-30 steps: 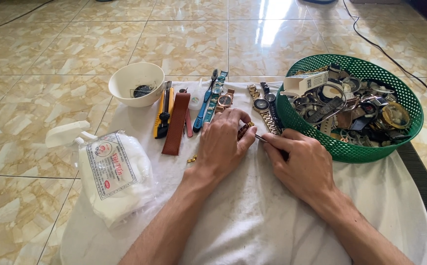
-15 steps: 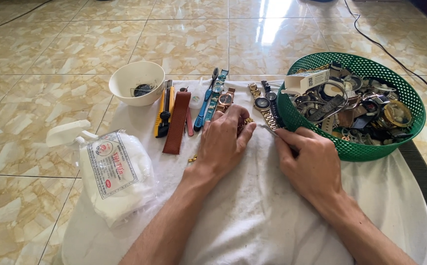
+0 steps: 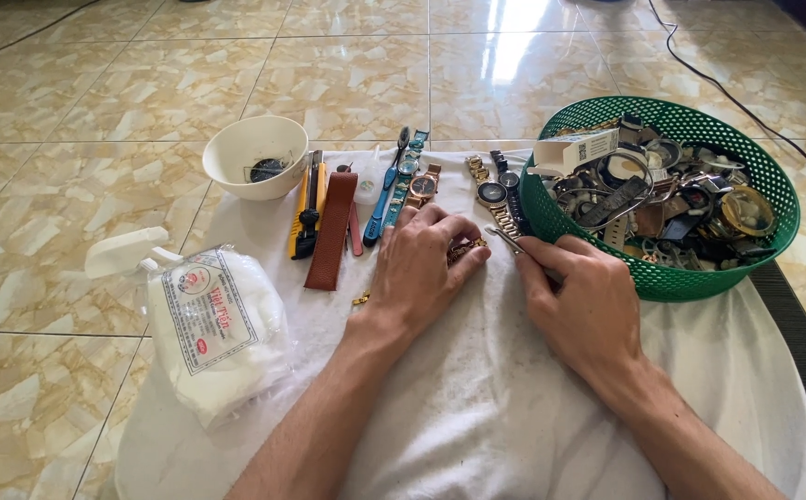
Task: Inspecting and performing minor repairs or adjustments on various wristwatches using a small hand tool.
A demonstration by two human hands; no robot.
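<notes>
Left hand (image 3: 421, 264) lies palm down on the white cloth (image 3: 477, 417), fingers curled over a gold watch bracelet (image 3: 466, 249), pinning it against the cloth; only a few links show past the fingertips. Right hand (image 3: 583, 306) sits just right of it, grip pinched on a thin metal tool (image 3: 505, 239) whose tip points left and meets the bracelet. So the bracelet lies between the two hands, under the left fingertips.

Far of the hands, in a row on the cloth: yellow utility knife (image 3: 303, 211), brown leather strap (image 3: 331, 231), blue-strapped watch (image 3: 390, 190), rose-gold watch (image 3: 423, 187), dark-dial watch (image 3: 493, 194). White bowl (image 3: 255, 157) at far left. Green plastic basket (image 3: 699, 278) full of watch parts on the right, touching the cloth. Bag of cotton wool (image 3: 213, 329) at near left. A small gold piece (image 3: 361, 298) lies loose beside the left wrist. Tiled floor (image 3: 51, 111) all round.
</notes>
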